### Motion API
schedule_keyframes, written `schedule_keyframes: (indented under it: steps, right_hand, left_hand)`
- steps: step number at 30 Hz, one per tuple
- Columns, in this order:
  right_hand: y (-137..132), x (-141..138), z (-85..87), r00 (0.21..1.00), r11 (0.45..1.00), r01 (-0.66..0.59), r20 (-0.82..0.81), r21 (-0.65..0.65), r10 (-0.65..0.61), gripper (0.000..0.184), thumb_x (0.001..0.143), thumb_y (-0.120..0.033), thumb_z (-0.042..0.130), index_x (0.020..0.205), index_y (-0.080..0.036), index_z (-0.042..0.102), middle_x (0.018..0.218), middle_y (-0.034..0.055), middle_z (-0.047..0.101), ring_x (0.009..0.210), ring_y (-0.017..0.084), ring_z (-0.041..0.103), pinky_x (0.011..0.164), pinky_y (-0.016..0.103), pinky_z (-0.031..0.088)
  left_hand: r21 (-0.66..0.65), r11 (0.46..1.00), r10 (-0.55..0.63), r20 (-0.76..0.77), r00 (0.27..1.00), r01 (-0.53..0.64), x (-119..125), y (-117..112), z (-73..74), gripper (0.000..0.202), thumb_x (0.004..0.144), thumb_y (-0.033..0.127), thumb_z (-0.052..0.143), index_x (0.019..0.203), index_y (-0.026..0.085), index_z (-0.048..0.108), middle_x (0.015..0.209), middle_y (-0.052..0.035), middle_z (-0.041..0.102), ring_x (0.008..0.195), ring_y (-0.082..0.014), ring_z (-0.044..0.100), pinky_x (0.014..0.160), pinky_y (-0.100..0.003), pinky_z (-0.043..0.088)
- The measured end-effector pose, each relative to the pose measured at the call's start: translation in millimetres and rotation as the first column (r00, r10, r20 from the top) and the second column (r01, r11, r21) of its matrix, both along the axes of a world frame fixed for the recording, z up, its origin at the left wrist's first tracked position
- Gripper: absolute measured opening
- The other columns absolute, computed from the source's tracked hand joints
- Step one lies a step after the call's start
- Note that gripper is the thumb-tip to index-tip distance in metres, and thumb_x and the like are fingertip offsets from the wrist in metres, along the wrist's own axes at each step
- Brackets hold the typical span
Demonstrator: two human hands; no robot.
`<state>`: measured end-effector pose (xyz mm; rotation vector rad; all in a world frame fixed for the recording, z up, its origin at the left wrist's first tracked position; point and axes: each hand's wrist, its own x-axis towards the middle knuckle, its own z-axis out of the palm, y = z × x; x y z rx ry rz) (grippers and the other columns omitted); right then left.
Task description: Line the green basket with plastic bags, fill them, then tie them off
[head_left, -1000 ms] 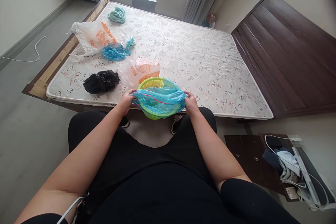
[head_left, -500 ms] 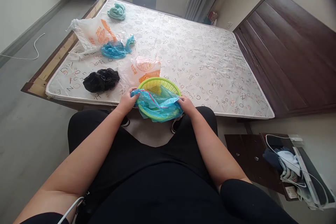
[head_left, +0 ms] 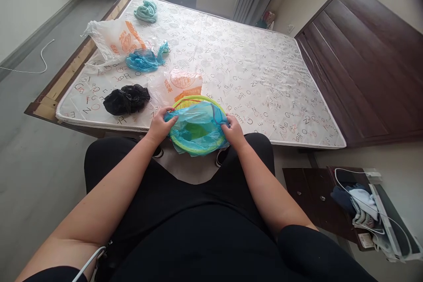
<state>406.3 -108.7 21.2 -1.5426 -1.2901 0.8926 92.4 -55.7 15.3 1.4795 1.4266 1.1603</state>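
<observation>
Lightly, both hands (head_left: 160, 127) grip thin blue plastic (head_left: 194, 116) over a green basket (head_left: 194, 100).

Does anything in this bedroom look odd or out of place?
Yes: a blue plastic bag is stretched over a green plastic basket, held there by the left hand and right hand. The bare mattress looks odd too, with no sheet and crumpled bags lying on it, such as a black bag.

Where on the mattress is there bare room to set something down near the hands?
The widest free patch is the mattress right of the basket and the printed bag, reaching the dark panel. It is crowded on the left in view, where the black bag, blue bag and white bag lie close together.
</observation>
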Motion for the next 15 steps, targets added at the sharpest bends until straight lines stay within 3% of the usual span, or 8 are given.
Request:
schedule_keyframes:
  steps: [3,5,7,9,12,15]
  right_hand:
    - [1,0,4.4,0.997,0.997,-0.073,0.020,-0.007,0.073,0.007,0.075,-0.029,0.075,0.071,-0.024,0.071,0.141,0.0069,0.064,0.146,0.031,0.044,0.126,0.043,0.031]
    - [2,3,3.1,0.994,0.992,-0.111,-0.026,-0.061,0.110,0.018,0.078,-0.035,0.074,0.065,-0.023,0.070,0.134,0.0072,0.069,0.140,0.032,0.051,0.121,0.044,0.037]
    - [2,7,-0.9,0.984,0.981,-0.146,-0.124,-0.128,0.130,0.025,0.081,-0.043,0.071,0.067,-0.023,0.071,0.110,0.0066,0.075,0.116,0.028,0.064,0.106,0.041,0.050]
    - [2,10,-6.0,0.967,0.973,-0.140,-0.236,-0.186,0.094,0.025,0.083,-0.046,0.069,0.074,-0.023,0.071,0.082,0.0025,0.071,0.084,0.021,0.066,0.081,0.035,0.056]
    - [2,8,-12.0,0.949,0.975,-0.032,-0.312,-0.218,-0.039,0.017,0.081,-0.040,0.073,0.086,-0.025,0.068,0.064,-0.0046,0.059,0.056,0.013,0.051,0.056,0.027,0.048]
    - [5,4,-15.5,0.939,0.968,0.073,-0.312,-0.239,-0.147,0.014,0.080,-0.031,0.072,0.090,-0.027,0.064,0.061,-0.0074,0.055,0.048,0.011,0.044,0.049,0.025,0.042]
  left_hand:
    - [0.018,1.000,0.022,-0.037,0.999,-0.021,-3,1,-1.0,0.021,0.081,0.041,0.077,0.082,0.021,0.070,0.097,-0.0057,0.066,0.103,-0.0251,0.059,0.100,-0.033,0.045]
    - [-0.022,0.999,0.032,-0.065,0.997,-0.033,-7,4,-3.4,0.029,0.087,0.044,0.071,0.071,0.021,0.063,0.080,-0.0026,0.057,0.086,-0.0217,0.055,0.086,-0.030,0.045]
    - [-0.069,0.997,0.038,-0.060,0.997,-0.042,-10,6,-6.9,0.035,0.091,0.047,0.066,0.068,0.021,0.059,0.068,0.0004,0.047,0.071,-0.0184,0.046,0.073,-0.029,0.041]
    - [-0.091,0.993,0.069,-0.018,0.997,-0.071,-11,7,-10.8,0.031,0.091,0.046,0.066,0.074,0.021,0.060,0.067,0.0019,0.045,0.066,-0.0169,0.043,0.068,-0.028,0.037]
    - [-0.103,0.985,0.145,0.040,0.989,-0.140,-8,8,-15.9,0.022,0.087,0.042,0.072,0.090,0.021,0.065,0.073,0.0011,0.055,0.069,-0.0174,0.047,0.069,-0.028,0.038]
    - [-0.093,0.986,0.143,0.064,0.988,-0.137,-5,9,-18.1,0.020,0.087,0.040,0.071,0.093,0.020,0.068,0.080,-0.0014,0.062,0.076,-0.0191,0.053,0.074,-0.028,0.041]
